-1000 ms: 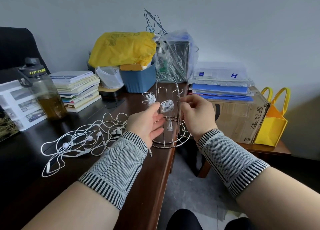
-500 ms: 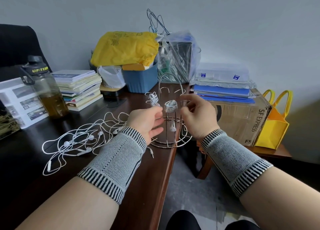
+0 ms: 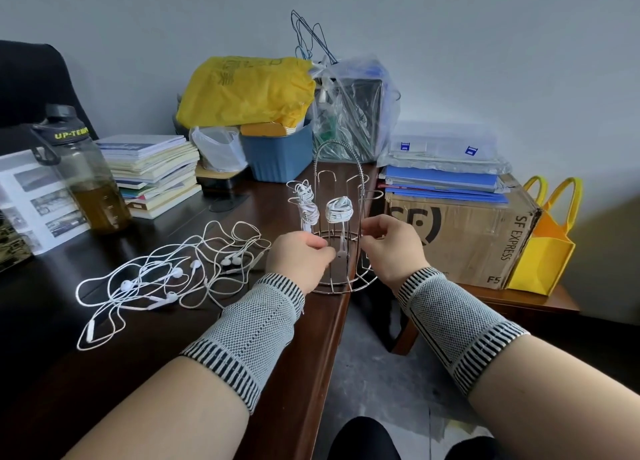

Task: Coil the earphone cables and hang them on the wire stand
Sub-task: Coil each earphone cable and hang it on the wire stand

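Loose cables (image 3: pixel 166 276) left of the left hand (image 3: pixel 299 257) look light, floppy, tangle-prone; grab near the earbuds. Both hands, right hand (image 3: pixel 389 243) too, loosely curled, apparently holding nothing, by the stand (image 3: pixel 341 224) with 2 coils (image 3: pixel 338 209).

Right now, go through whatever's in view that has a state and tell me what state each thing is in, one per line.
Wire stand: upright at the desk edge.
Left coiled earphones: hanging on a hook.
Right coiled earphones: hanging on a hook.
Loose earphones: uncoiled, tangled on the desk.
Bottle: capped, partly full.
Left hand: fingers curled at the stand's base.
Right hand: fingers curled beside the stand.
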`<state>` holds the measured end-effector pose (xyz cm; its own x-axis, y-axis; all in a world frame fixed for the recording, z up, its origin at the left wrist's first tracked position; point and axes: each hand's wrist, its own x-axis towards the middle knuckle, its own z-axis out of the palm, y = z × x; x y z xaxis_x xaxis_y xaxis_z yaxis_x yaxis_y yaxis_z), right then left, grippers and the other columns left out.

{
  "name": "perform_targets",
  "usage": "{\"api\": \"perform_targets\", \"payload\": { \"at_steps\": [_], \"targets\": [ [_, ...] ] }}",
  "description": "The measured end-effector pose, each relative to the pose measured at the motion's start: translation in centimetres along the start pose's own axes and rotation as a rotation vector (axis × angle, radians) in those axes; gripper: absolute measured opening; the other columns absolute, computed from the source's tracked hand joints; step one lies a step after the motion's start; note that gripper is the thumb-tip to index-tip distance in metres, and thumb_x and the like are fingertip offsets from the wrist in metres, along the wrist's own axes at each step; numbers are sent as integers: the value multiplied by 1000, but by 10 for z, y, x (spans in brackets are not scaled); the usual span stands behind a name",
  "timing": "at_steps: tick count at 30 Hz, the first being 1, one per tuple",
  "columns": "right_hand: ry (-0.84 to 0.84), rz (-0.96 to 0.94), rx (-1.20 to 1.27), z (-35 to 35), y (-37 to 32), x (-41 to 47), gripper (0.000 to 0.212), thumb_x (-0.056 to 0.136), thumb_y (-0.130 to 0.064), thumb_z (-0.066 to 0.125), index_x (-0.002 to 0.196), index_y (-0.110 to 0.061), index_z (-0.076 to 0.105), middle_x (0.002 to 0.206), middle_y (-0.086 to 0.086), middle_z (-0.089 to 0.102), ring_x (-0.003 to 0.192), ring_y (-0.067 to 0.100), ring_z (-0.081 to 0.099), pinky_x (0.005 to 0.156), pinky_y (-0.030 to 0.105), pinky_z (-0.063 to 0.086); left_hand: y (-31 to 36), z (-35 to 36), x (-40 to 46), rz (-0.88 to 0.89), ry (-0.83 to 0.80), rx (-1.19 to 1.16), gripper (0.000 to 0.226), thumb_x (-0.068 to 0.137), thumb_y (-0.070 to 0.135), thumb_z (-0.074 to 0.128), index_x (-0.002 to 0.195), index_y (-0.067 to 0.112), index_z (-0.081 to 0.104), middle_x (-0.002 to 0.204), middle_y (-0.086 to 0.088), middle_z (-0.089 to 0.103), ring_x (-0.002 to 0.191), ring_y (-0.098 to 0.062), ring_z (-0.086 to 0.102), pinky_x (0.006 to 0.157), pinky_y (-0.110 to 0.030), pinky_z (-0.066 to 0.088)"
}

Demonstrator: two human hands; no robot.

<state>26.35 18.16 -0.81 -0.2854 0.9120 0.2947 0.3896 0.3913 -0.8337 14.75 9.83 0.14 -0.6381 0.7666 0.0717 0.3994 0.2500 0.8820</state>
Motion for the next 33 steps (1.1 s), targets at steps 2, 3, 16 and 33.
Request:
{"api": "perform_targets", "payload": {
  "at_steps": [2,3,16,33],
  "targets": [
    [-68,43,42,4,0,4,25,85,-7,56,108,-14,67,96,-2,67,75,11,59,69,27,52,-2,4,1,-29,-27,-80,11,83,16,69,92,18,74,79,5,72,78,-12,73,80,-35,60],
    [-121,63,65,6,0,5,25,86,-5,56,107,-14,66,96,0,68,73,11,59,67,28,52,-2,7,1,-30,-45,-99,9,85,14,68,88,20,74,77,4,72,74,-10,73,78,-31,60],
    [-319,253,374,11,4,7,19,81,4,62,72,-12,62,57,1,57,42,8,43,39,19,35,-10,16,7,62,82,162,26,87,36,68,64,24,66,64,1,71,69,-16,70,68,-31,58],
    [-422,352,446,13,-3,12,21,81,11,51,75,-6,62,64,9,54,49,14,44,49,23,37,-15,7,8,75,-56,-10,16,85,29,67,70,24,68,68,5,72,67,-6,70,59,-18,49]
  ]
}}
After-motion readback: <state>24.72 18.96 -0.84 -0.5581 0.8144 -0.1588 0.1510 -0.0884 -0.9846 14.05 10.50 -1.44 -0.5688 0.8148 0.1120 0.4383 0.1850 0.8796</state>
